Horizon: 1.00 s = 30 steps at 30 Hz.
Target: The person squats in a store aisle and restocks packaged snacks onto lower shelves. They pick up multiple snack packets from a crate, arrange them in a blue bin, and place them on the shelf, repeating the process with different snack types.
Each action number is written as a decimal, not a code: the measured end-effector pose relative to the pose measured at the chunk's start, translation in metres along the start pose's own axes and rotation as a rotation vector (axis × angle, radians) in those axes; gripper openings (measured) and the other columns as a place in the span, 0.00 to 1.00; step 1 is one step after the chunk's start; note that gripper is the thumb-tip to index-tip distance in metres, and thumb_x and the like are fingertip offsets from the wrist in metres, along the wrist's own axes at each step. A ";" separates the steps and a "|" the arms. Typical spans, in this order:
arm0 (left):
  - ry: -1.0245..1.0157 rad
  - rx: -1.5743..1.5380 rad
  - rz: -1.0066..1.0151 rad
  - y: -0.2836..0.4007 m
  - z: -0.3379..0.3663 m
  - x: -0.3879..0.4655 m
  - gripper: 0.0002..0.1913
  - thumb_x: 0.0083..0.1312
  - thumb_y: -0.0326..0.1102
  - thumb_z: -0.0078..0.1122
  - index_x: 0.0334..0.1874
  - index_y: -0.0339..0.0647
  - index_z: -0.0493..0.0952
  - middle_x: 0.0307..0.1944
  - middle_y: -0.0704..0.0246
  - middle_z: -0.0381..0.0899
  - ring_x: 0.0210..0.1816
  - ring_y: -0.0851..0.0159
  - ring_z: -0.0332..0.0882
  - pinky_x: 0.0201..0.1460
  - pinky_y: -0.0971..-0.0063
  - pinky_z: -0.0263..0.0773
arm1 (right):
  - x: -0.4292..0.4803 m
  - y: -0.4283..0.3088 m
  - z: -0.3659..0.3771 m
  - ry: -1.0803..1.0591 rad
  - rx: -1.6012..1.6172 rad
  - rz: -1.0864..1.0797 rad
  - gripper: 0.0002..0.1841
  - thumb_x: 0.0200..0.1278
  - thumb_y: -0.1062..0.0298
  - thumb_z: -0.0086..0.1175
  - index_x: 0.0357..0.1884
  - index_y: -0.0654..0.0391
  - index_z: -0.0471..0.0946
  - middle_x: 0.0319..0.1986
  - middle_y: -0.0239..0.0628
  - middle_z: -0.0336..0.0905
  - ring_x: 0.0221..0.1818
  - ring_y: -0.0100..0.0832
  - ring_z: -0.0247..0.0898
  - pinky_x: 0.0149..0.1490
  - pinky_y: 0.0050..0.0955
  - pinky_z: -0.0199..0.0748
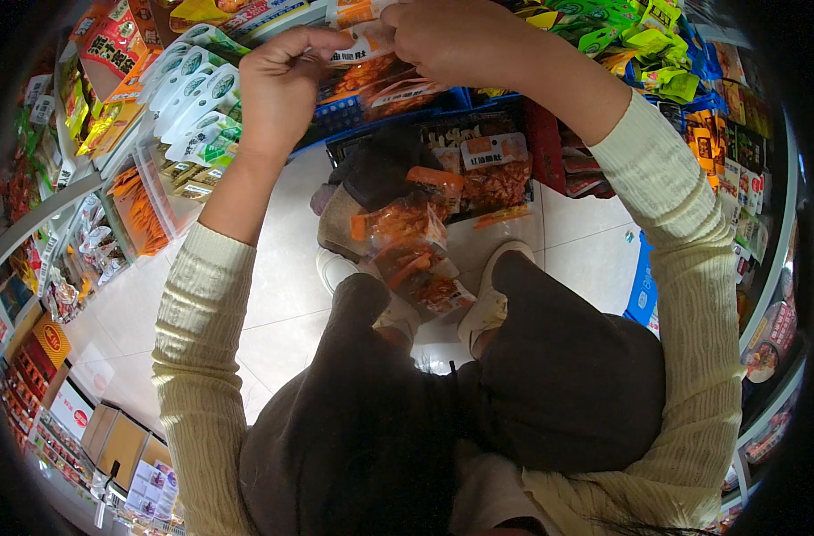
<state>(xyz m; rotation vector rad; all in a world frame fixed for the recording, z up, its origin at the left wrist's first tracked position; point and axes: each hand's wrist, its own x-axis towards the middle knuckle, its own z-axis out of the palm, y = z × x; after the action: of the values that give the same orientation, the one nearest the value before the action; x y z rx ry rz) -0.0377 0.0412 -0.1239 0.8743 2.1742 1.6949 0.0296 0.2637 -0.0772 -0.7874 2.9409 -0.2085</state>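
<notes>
Both hands are at a blue plastic basket (343,114) at the top, which holds several clear snack packets with orange-and-white labels. My left hand (280,87) pinches the left edge of a snack packet (359,43) between thumb and fingers. My right hand (454,43) has curled fingers on the same packet's right side; its fingertips are partly hidden. Just below lies another packet (407,97) with red-brown food inside. Between my feet, loose packets (410,244) of the same sort lie in a pile on the floor.
A dark cloth item (387,167) lies by an open carton (497,171) of similar packets. White-and-green hanging packets (196,87) and a clear bin (154,194) stand left. Green packets (648,40) fill the upper right. A blue box (641,285) stands right on the tiled floor (283,268).
</notes>
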 end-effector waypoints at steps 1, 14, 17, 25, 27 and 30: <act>0.001 -0.009 -0.011 -0.003 -0.003 0.001 0.14 0.68 0.16 0.57 0.45 0.39 0.90 0.41 0.68 0.91 0.37 0.75 0.82 0.44 0.79 0.78 | -0.002 -0.002 -0.005 -0.017 0.010 0.024 0.09 0.64 0.71 0.57 0.42 0.62 0.85 0.40 0.46 0.84 0.54 0.47 0.78 0.72 0.63 0.60; 0.182 0.370 0.206 -0.021 0.042 0.004 0.16 0.59 0.19 0.62 0.42 0.49 0.91 0.38 0.64 0.90 0.36 0.59 0.86 0.44 0.69 0.80 | -0.006 -0.003 -0.019 -0.140 -0.131 0.053 0.05 0.58 0.74 0.59 0.29 0.61 0.85 0.31 0.43 0.84 0.47 0.45 0.79 0.75 0.68 0.53; 0.156 0.247 0.084 -0.031 0.037 0.001 0.14 0.64 0.20 0.61 0.43 0.45 0.91 0.39 0.64 0.90 0.37 0.63 0.87 0.45 0.72 0.80 | -0.008 -0.002 -0.015 -0.109 -0.102 0.034 0.04 0.57 0.73 0.60 0.28 0.61 0.85 0.30 0.43 0.84 0.45 0.45 0.79 0.75 0.67 0.54; 0.000 -0.213 -0.104 -0.037 0.044 -0.006 0.10 0.73 0.22 0.57 0.50 0.33 0.86 0.43 0.65 0.89 0.46 0.70 0.86 0.51 0.75 0.79 | 0.002 0.001 -0.015 -0.170 -0.114 0.180 0.04 0.56 0.72 0.62 0.27 0.60 0.84 0.28 0.46 0.83 0.40 0.49 0.79 0.67 0.62 0.63; -0.044 -0.232 -0.125 -0.038 0.038 -0.005 0.10 0.73 0.22 0.56 0.51 0.33 0.86 0.45 0.63 0.89 0.46 0.71 0.85 0.52 0.76 0.78 | -0.005 0.003 -0.007 -0.041 -0.112 0.117 0.05 0.57 0.72 0.60 0.27 0.60 0.84 0.28 0.47 0.82 0.39 0.49 0.79 0.65 0.61 0.64; -0.039 -0.082 -0.038 -0.018 0.026 -0.011 0.10 0.72 0.26 0.61 0.52 0.35 0.86 0.53 0.63 0.84 0.45 0.70 0.82 0.51 0.76 0.78 | -0.007 0.004 -0.002 -0.001 -0.058 0.179 0.05 0.57 0.73 0.58 0.27 0.60 0.84 0.28 0.48 0.82 0.39 0.49 0.79 0.65 0.61 0.64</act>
<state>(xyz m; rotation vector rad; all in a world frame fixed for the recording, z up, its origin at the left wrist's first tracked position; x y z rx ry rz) -0.0204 0.0530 -0.1503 0.8328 2.0674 1.7209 0.0330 0.2711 -0.0754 -0.5255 3.0066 -0.1100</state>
